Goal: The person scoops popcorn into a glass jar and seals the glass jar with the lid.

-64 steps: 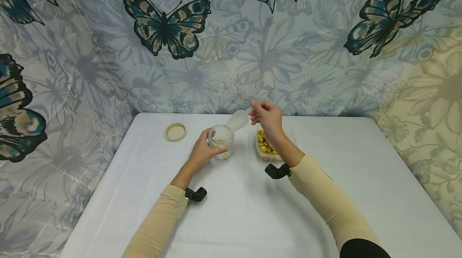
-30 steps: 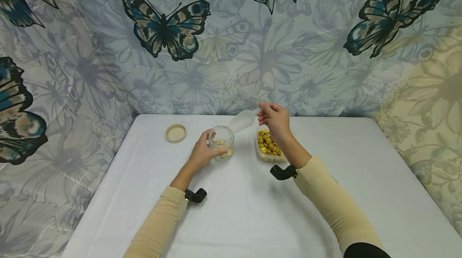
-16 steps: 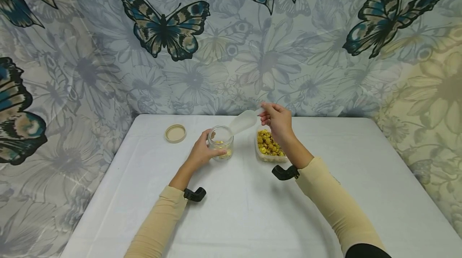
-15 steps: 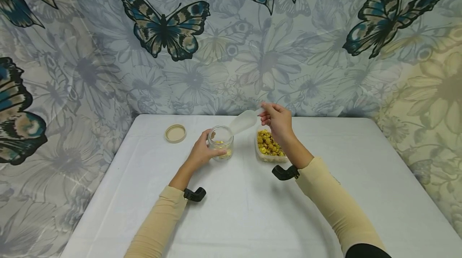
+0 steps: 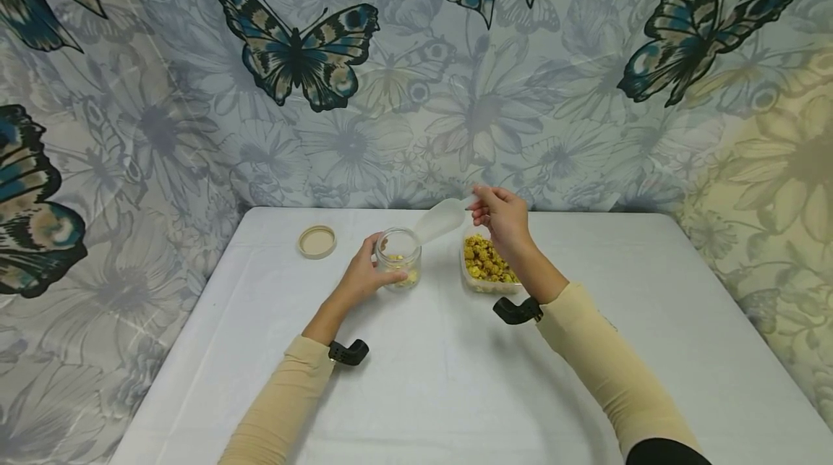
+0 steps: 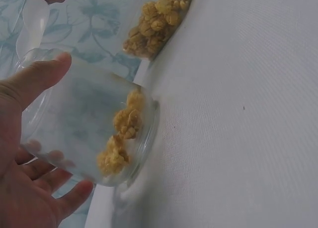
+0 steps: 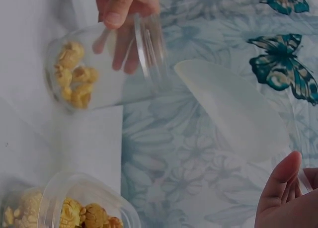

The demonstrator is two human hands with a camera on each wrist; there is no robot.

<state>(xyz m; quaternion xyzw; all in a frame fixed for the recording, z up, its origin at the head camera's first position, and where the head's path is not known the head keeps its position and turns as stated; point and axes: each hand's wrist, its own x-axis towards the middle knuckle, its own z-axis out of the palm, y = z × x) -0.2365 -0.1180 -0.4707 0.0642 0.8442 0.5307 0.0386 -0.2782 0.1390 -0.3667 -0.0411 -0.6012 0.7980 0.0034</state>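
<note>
A clear glass jar [image 5: 405, 266] stands upright without a lid, and my left hand [image 5: 361, 278] grips it around its side. Several pieces of caramel popcorn [image 6: 127, 121] lie on its bottom, plain in both wrist views. With thumb and fingertips, my right hand [image 5: 504, 220] pinches the handle of a translucent white plastic scoop [image 5: 440, 220]. The scoop slants down toward the jar's mouth, its tip close to the rim; in the right wrist view its bowl [image 7: 238, 111] shows no popcorn. Below the right hand sits a clear plastic tub [image 5: 483, 287] filled with popcorn [image 5: 484, 259], partly hidden by the wrist.
A round gold-rimmed lid [image 5: 317, 241] lies flat to the left of the jar. Everything stands on a white-covered table [image 5: 416, 393], near its back edge. Behind it hangs a butterfly-patterned cloth [image 5: 481, 111].
Popcorn has dropped into the jar and rests on its bottom. My right hand has drawn slightly to the right with the scoop, uncovering more of the tub. My left hand keeps its hold.
</note>
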